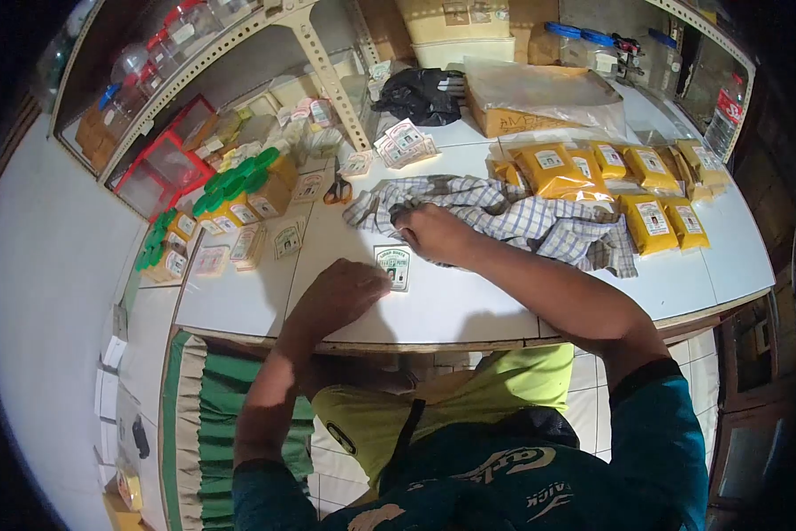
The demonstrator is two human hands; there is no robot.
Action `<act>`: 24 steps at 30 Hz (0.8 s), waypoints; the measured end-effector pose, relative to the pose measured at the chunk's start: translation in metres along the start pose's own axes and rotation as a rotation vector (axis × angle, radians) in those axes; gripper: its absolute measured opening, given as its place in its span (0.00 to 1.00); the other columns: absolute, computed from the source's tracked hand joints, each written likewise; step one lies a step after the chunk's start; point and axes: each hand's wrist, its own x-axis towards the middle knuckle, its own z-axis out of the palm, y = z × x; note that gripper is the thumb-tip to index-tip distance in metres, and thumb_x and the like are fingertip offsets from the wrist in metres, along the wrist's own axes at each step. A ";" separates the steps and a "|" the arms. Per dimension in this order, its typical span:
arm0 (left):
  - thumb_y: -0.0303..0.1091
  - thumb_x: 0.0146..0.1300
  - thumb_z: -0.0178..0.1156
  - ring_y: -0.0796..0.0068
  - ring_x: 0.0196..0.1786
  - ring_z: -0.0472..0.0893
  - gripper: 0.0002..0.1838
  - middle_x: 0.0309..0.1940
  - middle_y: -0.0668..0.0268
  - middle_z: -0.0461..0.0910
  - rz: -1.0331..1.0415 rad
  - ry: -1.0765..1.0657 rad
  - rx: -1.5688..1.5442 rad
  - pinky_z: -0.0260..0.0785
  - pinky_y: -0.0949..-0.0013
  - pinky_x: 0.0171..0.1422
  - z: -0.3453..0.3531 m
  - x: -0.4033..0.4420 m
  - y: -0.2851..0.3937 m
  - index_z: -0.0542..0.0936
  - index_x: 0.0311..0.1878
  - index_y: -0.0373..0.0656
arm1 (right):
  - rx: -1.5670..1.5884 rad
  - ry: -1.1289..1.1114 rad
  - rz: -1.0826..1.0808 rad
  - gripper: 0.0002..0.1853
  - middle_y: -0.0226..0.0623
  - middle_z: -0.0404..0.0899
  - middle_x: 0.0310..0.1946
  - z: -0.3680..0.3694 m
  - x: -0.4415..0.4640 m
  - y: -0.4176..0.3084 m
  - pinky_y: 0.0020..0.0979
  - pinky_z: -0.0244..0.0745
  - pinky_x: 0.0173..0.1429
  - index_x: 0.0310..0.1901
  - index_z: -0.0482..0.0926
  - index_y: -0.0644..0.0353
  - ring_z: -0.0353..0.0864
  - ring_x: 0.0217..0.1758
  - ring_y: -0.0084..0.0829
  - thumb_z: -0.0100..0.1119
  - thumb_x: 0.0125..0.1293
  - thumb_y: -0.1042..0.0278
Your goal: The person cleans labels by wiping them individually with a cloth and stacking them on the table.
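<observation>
A white printed label with green lettering lies on the white tiled tabletop in front of me. The fingertips of my left hand are curled over its lower left edge; whether it is one label or a thin stack I cannot tell. Just above and to the right, my right hand is closed on the near left part of a crumpled checked cloth. Its fingertips are partly hidden in the dark folds. Orange-handled scissors lie to the left of the cloth.
Yellow-filled packets sit at the right, behind the cloth. Green-lidded jars and label stacks stand at the left. A label pile, black plastic bag and cardboard box are at the back, near a metal shelf post.
</observation>
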 end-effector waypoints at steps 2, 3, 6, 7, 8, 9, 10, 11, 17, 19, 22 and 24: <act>0.35 0.63 0.65 0.63 0.50 0.82 0.13 0.45 0.67 0.84 0.013 0.082 -0.008 0.72 0.57 0.58 -0.011 0.000 -0.001 0.82 0.51 0.47 | -0.001 0.015 0.009 0.07 0.59 0.82 0.30 0.002 0.000 0.004 0.49 0.81 0.49 0.33 0.83 0.66 0.85 0.39 0.57 0.55 0.61 0.75; 0.34 0.61 0.67 0.63 0.49 0.82 0.13 0.44 0.68 0.84 0.015 0.162 -0.022 0.73 0.56 0.55 -0.020 0.000 0.000 0.83 0.49 0.48 | 0.003 0.036 -0.016 0.07 0.58 0.82 0.30 0.008 0.001 0.009 0.50 0.80 0.47 0.34 0.82 0.65 0.84 0.38 0.57 0.56 0.63 0.74; 0.28 0.55 0.71 0.61 0.46 0.83 0.13 0.44 0.64 0.85 -0.093 0.401 0.128 0.75 0.58 0.51 -0.068 0.017 -0.012 0.85 0.45 0.46 | -0.049 0.013 -0.045 0.06 0.57 0.82 0.32 0.012 0.002 0.011 0.51 0.79 0.46 0.35 0.81 0.65 0.84 0.40 0.56 0.56 0.65 0.73; 0.28 0.57 0.70 0.60 0.47 0.84 0.12 0.44 0.62 0.86 -0.178 0.499 0.188 0.77 0.58 0.52 -0.090 0.030 -0.007 0.85 0.46 0.47 | -0.050 0.009 -0.028 0.05 0.57 0.82 0.32 0.009 0.001 0.007 0.51 0.79 0.46 0.35 0.80 0.65 0.84 0.40 0.56 0.56 0.65 0.73; 0.26 0.58 0.69 0.61 0.45 0.85 0.09 0.42 0.61 0.86 -0.137 0.691 0.176 0.78 0.61 0.51 -0.104 0.045 -0.010 0.85 0.43 0.45 | -0.056 0.004 -0.014 0.05 0.57 0.82 0.33 0.007 0.001 0.005 0.51 0.79 0.46 0.36 0.80 0.65 0.84 0.40 0.56 0.56 0.64 0.74; 0.23 0.54 0.71 0.60 0.43 0.85 0.12 0.39 0.62 0.85 -0.137 0.822 0.192 0.78 0.59 0.49 -0.113 0.063 -0.016 0.85 0.42 0.43 | -0.064 -0.001 -0.025 0.05 0.57 0.82 0.33 0.008 0.002 0.006 0.51 0.79 0.46 0.36 0.80 0.65 0.84 0.40 0.56 0.56 0.64 0.74; 0.23 0.54 0.71 0.60 0.43 0.85 0.12 0.39 0.63 0.85 -0.103 0.904 0.220 0.78 0.59 0.49 -0.115 0.080 -0.026 0.85 0.43 0.44 | -0.042 0.016 -0.044 0.05 0.57 0.82 0.33 0.011 0.002 0.009 0.51 0.79 0.46 0.36 0.80 0.65 0.84 0.40 0.56 0.56 0.64 0.75; 0.23 0.54 0.71 0.60 0.42 0.84 0.12 0.38 0.63 0.85 -0.066 0.985 0.248 0.78 0.58 0.49 -0.116 0.098 -0.039 0.85 0.43 0.44 | -0.020 0.032 -0.062 0.04 0.57 0.82 0.33 0.013 0.001 0.011 0.51 0.79 0.46 0.36 0.79 0.66 0.84 0.40 0.56 0.56 0.64 0.76; 0.36 0.62 0.66 0.54 0.52 0.82 0.11 0.50 0.57 0.84 -0.038 0.514 0.247 0.76 0.56 0.58 0.021 0.156 -0.128 0.86 0.46 0.43 | -0.040 -0.010 -0.027 0.08 0.61 0.82 0.33 0.003 -0.001 0.000 0.51 0.81 0.49 0.36 0.82 0.67 0.85 0.41 0.57 0.53 0.60 0.77; 0.35 0.63 0.66 0.55 0.55 0.82 0.12 0.52 0.57 0.83 -0.081 0.522 0.065 0.73 0.56 0.62 0.032 0.139 -0.119 0.85 0.48 0.44 | -0.054 -0.029 -0.011 0.08 0.62 0.83 0.34 0.008 0.000 0.005 0.50 0.81 0.50 0.37 0.82 0.67 0.86 0.42 0.57 0.55 0.58 0.76; 0.32 0.62 0.66 0.56 0.59 0.80 0.15 0.55 0.58 0.82 -0.279 0.330 -0.264 0.69 0.56 0.68 0.017 0.099 -0.121 0.84 0.52 0.44 | -0.007 0.118 -0.096 0.06 0.57 0.82 0.30 0.027 0.002 0.022 0.52 0.79 0.44 0.36 0.80 0.65 0.84 0.37 0.58 0.55 0.64 0.73; 0.30 0.60 0.67 0.56 0.61 0.79 0.17 0.55 0.57 0.82 -0.388 0.168 -0.271 0.69 0.57 0.69 0.007 0.048 -0.128 0.83 0.54 0.43 | -0.047 0.044 -0.093 0.06 0.57 0.82 0.31 0.015 -0.001 0.012 0.51 0.80 0.46 0.38 0.80 0.65 0.84 0.37 0.58 0.55 0.64 0.72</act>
